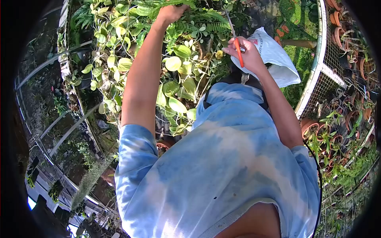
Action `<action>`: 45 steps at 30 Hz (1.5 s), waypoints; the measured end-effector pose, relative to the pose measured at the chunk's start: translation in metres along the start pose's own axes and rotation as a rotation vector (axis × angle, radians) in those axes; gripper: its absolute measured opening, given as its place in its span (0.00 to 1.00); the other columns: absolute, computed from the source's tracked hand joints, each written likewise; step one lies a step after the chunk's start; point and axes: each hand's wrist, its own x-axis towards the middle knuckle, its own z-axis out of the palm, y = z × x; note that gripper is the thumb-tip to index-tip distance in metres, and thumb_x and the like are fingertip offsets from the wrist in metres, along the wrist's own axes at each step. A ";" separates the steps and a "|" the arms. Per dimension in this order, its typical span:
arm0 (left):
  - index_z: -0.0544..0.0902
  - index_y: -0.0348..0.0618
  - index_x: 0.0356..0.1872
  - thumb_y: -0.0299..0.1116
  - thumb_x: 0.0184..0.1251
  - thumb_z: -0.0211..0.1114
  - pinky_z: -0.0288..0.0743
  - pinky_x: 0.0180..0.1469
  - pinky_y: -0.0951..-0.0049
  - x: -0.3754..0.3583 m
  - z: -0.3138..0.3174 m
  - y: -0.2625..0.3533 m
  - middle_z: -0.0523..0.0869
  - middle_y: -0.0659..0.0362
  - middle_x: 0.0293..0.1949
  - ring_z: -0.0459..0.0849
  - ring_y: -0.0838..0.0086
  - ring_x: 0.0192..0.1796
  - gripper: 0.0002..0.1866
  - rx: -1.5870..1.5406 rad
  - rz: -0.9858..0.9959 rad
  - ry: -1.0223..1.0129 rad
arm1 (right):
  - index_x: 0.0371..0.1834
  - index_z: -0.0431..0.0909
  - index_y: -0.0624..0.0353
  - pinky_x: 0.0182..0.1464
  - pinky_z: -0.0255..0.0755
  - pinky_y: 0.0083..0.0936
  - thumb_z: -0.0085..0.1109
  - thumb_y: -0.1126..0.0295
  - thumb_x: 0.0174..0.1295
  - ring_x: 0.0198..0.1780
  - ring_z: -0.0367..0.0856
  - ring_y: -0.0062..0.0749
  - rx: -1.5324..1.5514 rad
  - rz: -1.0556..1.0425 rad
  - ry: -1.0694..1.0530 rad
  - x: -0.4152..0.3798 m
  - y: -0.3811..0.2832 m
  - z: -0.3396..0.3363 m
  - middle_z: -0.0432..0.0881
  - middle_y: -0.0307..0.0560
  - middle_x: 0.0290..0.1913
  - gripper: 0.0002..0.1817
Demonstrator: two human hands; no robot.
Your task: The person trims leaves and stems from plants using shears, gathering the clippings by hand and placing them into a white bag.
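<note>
My left hand point(173, 14) reaches out among green fern fronds point(200, 27) at the top of the view. Its fingers are drawn together at the leaves and partly covered by them. In my right hand point(251, 57) is an orange-handled tool point(238, 49) with a thin metal blade, its tip pointing up and away from me. A white plastic bag point(281, 73) with printing on it lies behind and beside that hand, its mouth gaping toward the lower right. Trailing vines with broad, pale green leaves point(173, 63) hang below the ferns, between my two arms.
Terracotta pots point(337, 33) with plants line the right side, behind a wire mesh panel point(319, 85) on a pale frame. Curved metal rails point(65, 135) run down the left. Mossy ground point(295, 22) shows beyond the bag.
</note>
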 end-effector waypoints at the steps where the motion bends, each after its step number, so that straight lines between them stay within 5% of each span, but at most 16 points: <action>1: 0.84 0.54 0.59 0.49 0.74 0.57 0.78 0.46 0.57 -0.012 -0.010 0.013 0.88 0.42 0.46 0.88 0.58 0.45 0.20 -0.057 -0.033 -0.004 | 0.55 0.79 0.60 0.57 0.76 0.23 0.72 0.67 0.64 0.50 0.82 0.22 0.029 -0.018 0.021 0.002 -0.002 0.000 0.83 0.39 0.45 0.19; 2: 0.86 0.50 0.56 0.47 0.75 0.56 0.77 0.45 0.57 -0.016 -0.013 0.017 0.89 0.43 0.42 0.87 0.58 0.43 0.19 -0.114 -0.066 -0.008 | 0.54 0.79 0.60 0.56 0.76 0.24 0.71 0.68 0.66 0.50 0.82 0.22 0.059 -0.036 0.042 0.004 -0.002 0.000 0.82 0.38 0.44 0.17; 5: 0.85 0.46 0.56 0.49 0.75 0.58 0.78 0.42 0.61 0.017 0.008 -0.045 0.88 0.46 0.38 0.87 0.63 0.41 0.21 0.503 0.296 -0.056 | 0.54 0.79 0.61 0.55 0.77 0.23 0.68 0.70 0.68 0.50 0.82 0.22 0.106 -0.172 0.029 0.018 -0.002 0.007 0.81 0.37 0.44 0.15; 8: 0.82 0.44 0.58 0.43 0.72 0.66 0.77 0.38 0.62 -0.018 -0.022 0.009 0.87 0.47 0.39 0.86 0.66 0.41 0.20 -0.196 0.010 -0.062 | 0.49 0.80 0.65 0.54 0.75 0.23 0.74 0.61 0.63 0.45 0.80 0.20 0.245 -0.144 0.003 0.024 -0.003 0.010 0.83 0.39 0.44 0.21; 11: 0.80 0.41 0.58 0.35 0.66 0.72 0.78 0.36 0.63 -0.058 -0.021 0.060 0.86 0.48 0.43 0.85 0.68 0.41 0.21 -0.672 0.264 0.378 | 0.47 0.79 0.64 0.54 0.75 0.22 0.73 0.62 0.64 0.44 0.80 0.20 0.333 -0.112 -0.016 0.019 -0.003 0.013 0.83 0.39 0.42 0.19; 12: 0.80 0.39 0.55 0.25 0.61 0.74 0.81 0.39 0.65 -0.053 -0.026 0.058 0.86 0.47 0.48 0.86 0.63 0.46 0.20 -0.615 0.039 0.227 | 0.47 0.79 0.64 0.53 0.75 0.22 0.73 0.61 0.63 0.44 0.80 0.20 0.307 -0.075 -0.019 0.017 -0.003 0.013 0.83 0.39 0.42 0.19; 15: 0.83 0.39 0.50 0.34 0.64 0.72 0.84 0.43 0.66 -0.052 0.007 0.041 0.88 0.46 0.46 0.88 0.57 0.47 0.16 -0.169 0.189 0.472 | 0.46 0.79 0.63 0.51 0.75 0.21 0.74 0.60 0.62 0.43 0.80 0.19 0.220 0.029 -0.021 0.012 0.002 0.008 0.82 0.38 0.40 0.20; 16: 0.80 0.51 0.64 0.42 0.64 0.70 0.69 0.71 0.62 -0.060 0.014 0.051 0.85 0.44 0.58 0.82 0.61 0.62 0.26 -0.436 0.269 0.416 | 0.46 0.78 0.63 0.50 0.75 0.21 0.75 0.59 0.62 0.43 0.80 0.19 0.182 0.060 -0.017 0.011 0.006 0.006 0.82 0.38 0.40 0.21; 17: 0.81 0.49 0.59 0.43 0.67 0.66 0.72 0.66 0.58 -0.076 0.022 0.057 0.88 0.49 0.46 0.85 0.59 0.53 0.21 -0.327 0.305 0.409 | 0.47 0.78 0.63 0.50 0.75 0.21 0.75 0.58 0.61 0.43 0.80 0.19 0.143 0.090 -0.014 0.011 0.009 0.004 0.82 0.37 0.39 0.22; 19: 0.82 0.50 0.56 0.42 0.72 0.60 0.70 0.64 0.52 -0.096 0.041 0.071 0.86 0.51 0.51 0.80 0.58 0.61 0.17 0.267 0.278 0.460 | 0.46 0.79 0.63 0.49 0.75 0.21 0.76 0.58 0.61 0.43 0.80 0.19 0.209 0.097 -0.008 0.009 0.008 0.003 0.82 0.37 0.39 0.22; 20: 0.82 0.51 0.56 0.40 0.75 0.52 0.66 0.64 0.52 -0.101 0.046 0.078 0.82 0.52 0.58 0.73 0.59 0.67 0.16 0.425 0.159 0.310 | 0.46 0.79 0.63 0.49 0.75 0.21 0.76 0.57 0.61 0.43 0.80 0.19 0.242 0.102 -0.006 0.008 0.007 0.003 0.82 0.37 0.39 0.22; 27: 0.81 0.51 0.55 0.38 0.74 0.47 0.62 0.63 0.59 -0.117 0.070 0.067 0.81 0.58 0.59 0.72 0.65 0.63 0.17 0.486 0.008 0.184 | 0.46 0.79 0.62 0.47 0.76 0.20 0.74 0.62 0.63 0.42 0.79 0.19 0.196 0.070 -0.006 0.005 0.009 -0.002 0.80 0.36 0.38 0.18; 28: 0.82 0.54 0.60 0.44 0.71 0.60 0.64 0.63 0.56 -0.124 0.069 0.065 0.85 0.57 0.58 0.77 0.61 0.61 0.19 0.534 0.037 0.194 | 0.46 0.79 0.62 0.45 0.75 0.18 0.73 0.63 0.63 0.41 0.78 0.18 0.181 0.070 -0.008 0.004 0.008 -0.002 0.79 0.35 0.38 0.16; 37: 0.87 0.52 0.48 0.45 0.73 0.58 0.68 0.58 0.56 -0.125 0.071 0.066 0.87 0.60 0.50 0.83 0.62 0.53 0.14 0.272 0.053 0.409 | 0.47 0.79 0.61 0.49 0.76 0.20 0.72 0.65 0.64 0.43 0.79 0.19 0.147 0.067 -0.043 0.006 0.005 -0.001 0.78 0.34 0.38 0.15; 42: 0.85 0.56 0.49 0.46 0.73 0.57 0.68 0.61 0.59 -0.080 0.071 0.064 0.91 0.59 0.44 0.89 0.65 0.50 0.14 0.249 -0.436 0.149 | 0.44 0.78 0.63 0.50 0.76 0.21 0.75 0.58 0.62 0.38 0.77 0.19 0.212 -0.074 -0.066 0.022 0.014 0.008 0.80 0.36 0.36 0.21; 45: 0.84 0.55 0.51 0.46 0.73 0.57 0.65 0.65 0.58 -0.063 0.091 0.040 0.91 0.57 0.44 0.89 0.66 0.50 0.15 0.297 -0.406 0.184 | 0.42 0.78 0.63 0.48 0.75 0.21 0.75 0.56 0.61 0.37 0.75 0.19 0.244 -0.096 -0.069 0.029 0.021 0.012 0.78 0.36 0.34 0.22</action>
